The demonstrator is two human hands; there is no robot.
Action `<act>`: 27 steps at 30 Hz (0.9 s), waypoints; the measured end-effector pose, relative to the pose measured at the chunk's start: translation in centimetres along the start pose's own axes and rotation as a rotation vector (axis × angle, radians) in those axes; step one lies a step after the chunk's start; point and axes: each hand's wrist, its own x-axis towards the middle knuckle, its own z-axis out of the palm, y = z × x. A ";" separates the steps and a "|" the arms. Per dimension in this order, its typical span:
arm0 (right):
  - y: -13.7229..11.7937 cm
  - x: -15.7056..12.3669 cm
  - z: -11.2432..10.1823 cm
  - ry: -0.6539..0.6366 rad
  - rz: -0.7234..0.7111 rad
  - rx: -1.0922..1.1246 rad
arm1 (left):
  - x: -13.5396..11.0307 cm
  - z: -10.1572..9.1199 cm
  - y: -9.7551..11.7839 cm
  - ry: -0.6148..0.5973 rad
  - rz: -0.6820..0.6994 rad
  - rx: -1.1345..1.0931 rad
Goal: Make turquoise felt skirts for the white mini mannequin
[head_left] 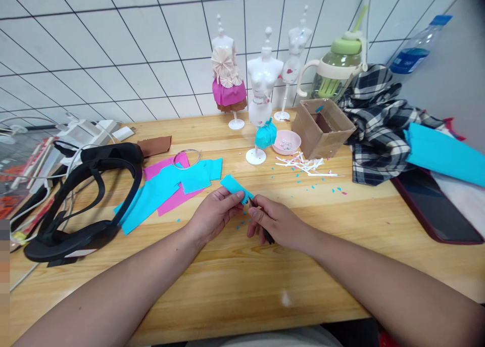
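Observation:
Over the middle of the table, my left hand (217, 210) pinches a small strip of bright blue crepe paper (232, 184) between thumb and fingers. My right hand (278, 220) is closed around dark scissors (268, 236), mostly hidden by the fingers, with the tip at the strip's lower right edge. Tiny blue scraps (242, 222) lie beneath the hands. To the left, larger blue sheets (162, 188) overlap magenta sheets (172, 204), with a thin wire coil (186, 159) on top. Beyond my hands stands a white mini mannequin (264, 79) with a gathered blue piece (265, 135) at its base.
Behind are a dressed mannequin (229, 79) and another white one (296, 49). Rightward sit a pink bowl (287, 149), white strips (303, 164), a cardboard box (322, 130), a jug (337, 66), plaid cloth (379, 130) and a phone (439, 205). A black headset (102, 185) lies left.

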 end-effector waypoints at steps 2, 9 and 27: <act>0.0 0.0 0.0 0.001 -0.004 0.006 | 0.0 0.0 0.0 -0.009 0.000 -0.002; 0.0 0.1 0.0 -0.003 -0.007 0.005 | 0.1 -0.1 0.0 -0.030 0.002 -0.009; -0.4 -0.6 -2.7 0.009 0.003 -0.280 | 0.2 -0.3 -0.1 0.002 -0.015 0.058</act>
